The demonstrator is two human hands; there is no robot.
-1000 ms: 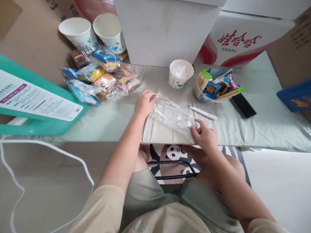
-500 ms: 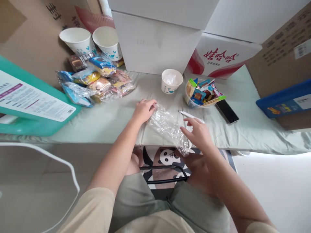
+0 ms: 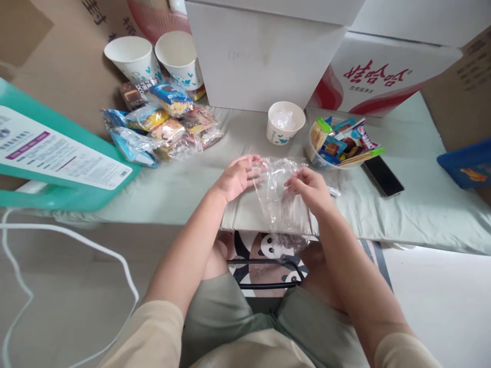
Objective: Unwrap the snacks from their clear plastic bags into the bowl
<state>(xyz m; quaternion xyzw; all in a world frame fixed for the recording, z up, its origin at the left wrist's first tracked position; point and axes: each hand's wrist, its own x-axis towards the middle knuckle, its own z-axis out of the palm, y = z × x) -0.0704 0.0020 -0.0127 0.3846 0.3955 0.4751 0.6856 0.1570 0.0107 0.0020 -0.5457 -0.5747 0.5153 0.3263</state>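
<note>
A clear, crinkled plastic bag (image 3: pixel 276 197) stretches between my two hands, its lower end hanging past the table's front edge. My left hand (image 3: pixel 238 179) has the bag's upper left edge at its fingertips, with some fingers spread against the film. On the other side, my right hand (image 3: pixel 310 188) pinches the bag between thumb and fingers. Behind the bag stands a paper cup (image 3: pixel 286 122) with clear plastic inside. Partly hidden by my right hand is a white pen-like tool (image 3: pixel 334 191). A clear bowl (image 3: pixel 318 159) of wrapped snacks sits just beyond that hand.
Several wrapped snacks (image 3: pixel 166 130) lie at left before two paper cups (image 3: pixel 130 56). A green container (image 3: pixel 76 189) stands at the left edge. A phone (image 3: pixel 383 176) lies right of the bowl. White boxes (image 3: pixel 264 61) line the back; a blue package (image 3: pixel 466 163) is far right.
The bag has been raised from the table and spread between my hands. My right hand has moved from above the pen-like tool onto the bag. The camera view has shifted slightly.
</note>
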